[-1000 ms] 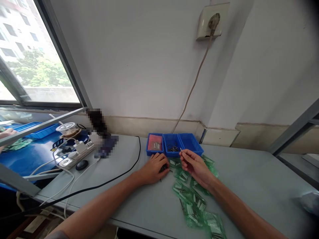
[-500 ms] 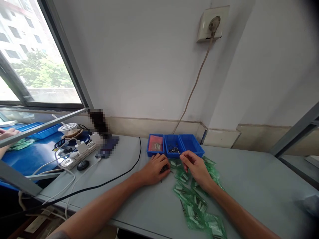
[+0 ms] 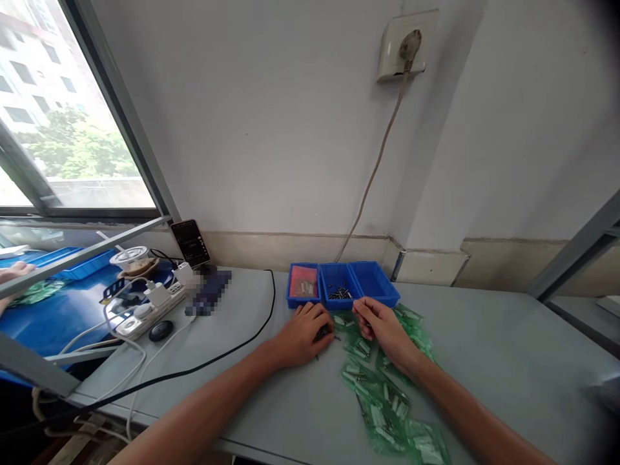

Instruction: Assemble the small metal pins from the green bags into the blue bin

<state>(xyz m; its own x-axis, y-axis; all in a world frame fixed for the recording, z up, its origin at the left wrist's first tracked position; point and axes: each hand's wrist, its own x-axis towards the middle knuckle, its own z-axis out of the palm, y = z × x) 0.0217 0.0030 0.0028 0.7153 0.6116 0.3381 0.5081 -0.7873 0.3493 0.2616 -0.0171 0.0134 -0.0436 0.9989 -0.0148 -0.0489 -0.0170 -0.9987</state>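
My left hand (image 3: 309, 332) rests on the grey table, fingers curled over a little heap of small dark metal screws (image 3: 321, 332); one or two poke out beside it. The fingers of my right hand (image 3: 380, 324) are pinched together just in front of the middle blue bin; whatever is between them is hidden. In that middle bin (image 3: 331, 268) lie several loose screws (image 3: 341, 292). Under and around my right hand, small green plastic bags (image 3: 382, 413) with white and metal pieces inside are spread over the table.
The left blue bin (image 3: 289, 301) holds a red packet (image 3: 304, 274); the right blue bin (image 3: 371, 278) adjoins the middle one. A black cable (image 3: 203, 365) crosses the table. To the left are a power strip (image 3: 140, 323), a phone (image 3: 190, 243) and another person's hand (image 3: 17, 271).
My right hand's fingers have closed in more, and the small piece seen at their tips before no longer shows. My left hand stays in place. The camera view has shifted slightly.
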